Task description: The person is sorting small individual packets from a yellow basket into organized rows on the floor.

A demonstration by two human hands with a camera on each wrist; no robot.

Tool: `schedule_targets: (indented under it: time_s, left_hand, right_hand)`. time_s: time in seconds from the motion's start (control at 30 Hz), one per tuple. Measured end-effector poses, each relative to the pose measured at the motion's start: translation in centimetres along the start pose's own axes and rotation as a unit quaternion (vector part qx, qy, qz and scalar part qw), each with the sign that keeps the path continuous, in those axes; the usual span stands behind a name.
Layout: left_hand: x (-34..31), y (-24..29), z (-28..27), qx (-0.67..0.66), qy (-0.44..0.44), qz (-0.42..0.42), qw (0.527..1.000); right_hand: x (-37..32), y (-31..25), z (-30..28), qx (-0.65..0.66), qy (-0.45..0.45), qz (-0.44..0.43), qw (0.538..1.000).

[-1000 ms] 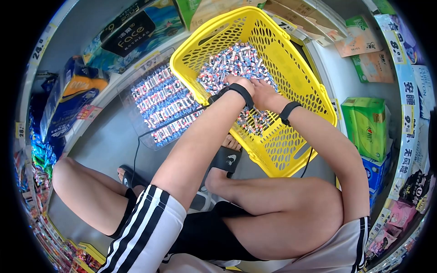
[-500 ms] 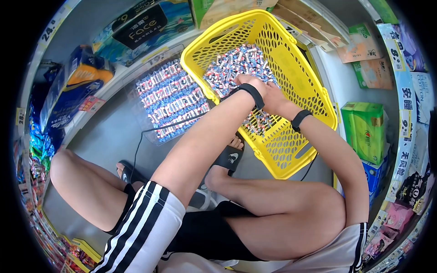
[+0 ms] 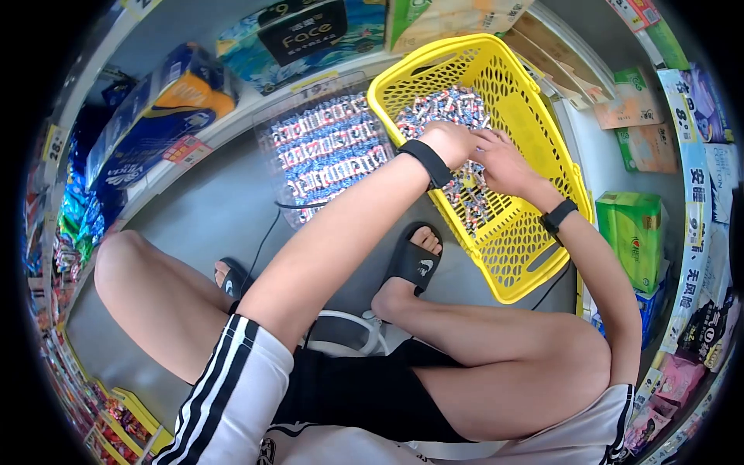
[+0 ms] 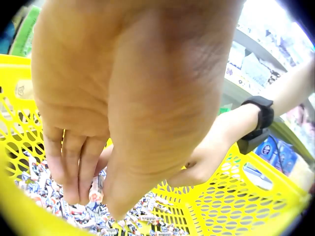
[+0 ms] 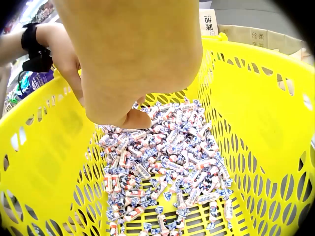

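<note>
My left hand (image 3: 453, 146) reaches over the near side of the yellow basket (image 3: 535, 279). In the left wrist view the fingers of this left hand (image 4: 123, 113) point down, and a wrapped candy (image 4: 96, 191) shows pinched between them and the thumb. My right hand (image 3: 508, 167) is beside it, its fingers meeting the left in the head view; in the right wrist view my right hand (image 5: 133, 73) has bent fingers above the loose candies (image 5: 172, 147), and its grip is hidden. Rows of candies (image 3: 333, 155) lie in a clear tray left of the basket.
Tissue packs (image 3: 302, 35) stand on shelves behind, with a green pack (image 3: 632, 236) at the right and a blue pack (image 3: 155, 116) at the left. A black cable (image 3: 267, 248) crosses the floor near slippered feet (image 3: 418, 256).
The view has shifted, putting basket and tray farther right in the picture. My left hand is nearer the basket's near rim, and the two wrists are farther apart.
</note>
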State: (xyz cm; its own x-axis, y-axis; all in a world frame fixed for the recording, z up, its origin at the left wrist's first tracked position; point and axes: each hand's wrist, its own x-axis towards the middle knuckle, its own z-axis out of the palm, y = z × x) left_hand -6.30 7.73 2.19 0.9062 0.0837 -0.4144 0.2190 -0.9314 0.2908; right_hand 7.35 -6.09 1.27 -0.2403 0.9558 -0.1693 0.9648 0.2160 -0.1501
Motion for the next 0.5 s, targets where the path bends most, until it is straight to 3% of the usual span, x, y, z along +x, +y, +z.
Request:
schedule_targets:
  time_s: [0.07, 0.1, 0.27, 0.33, 0.4, 0.5]
  left_hand:
    - [-2.0, -1.1, -1.0, -0.064, 0.065, 0.049, 0.995]
    - [-3.7, -1.1, -1.6, -0.107, 0.099, 0.034, 0.989]
    - [-6.1, -2.7, 0.6, -0.086, 0.226, 0.096, 0.966]
    - [-7.5, -2.8, 1.0, -0.113, 0.320, 0.109, 0.934]
    - [-8.6, -3.2, 1.4, -0.108, 0.316, 0.109, 0.936]
    - [-10.7, -3.1, 1.6, -0.145, 0.394, 0.118, 0.900]
  right_hand:
    - [0.3, -1.2, -1.2, 0.042, 0.035, 0.006, 0.999]
    - [0.5, -1.7, -1.7, 0.052, 0.051, 0.009, 0.997]
    - [1.5, -3.7, -3.5, 0.082, 0.127, -0.010, 0.989]
    - [2.1, -4.4, -4.0, 0.117, 0.161, -0.017, 0.980]
    - [3.0, -5.0, -5.0, 0.110, 0.193, -0.037, 0.974]
    - [4.2, -6.2, -7.4, 0.085, 0.230, -0.081, 0.966]
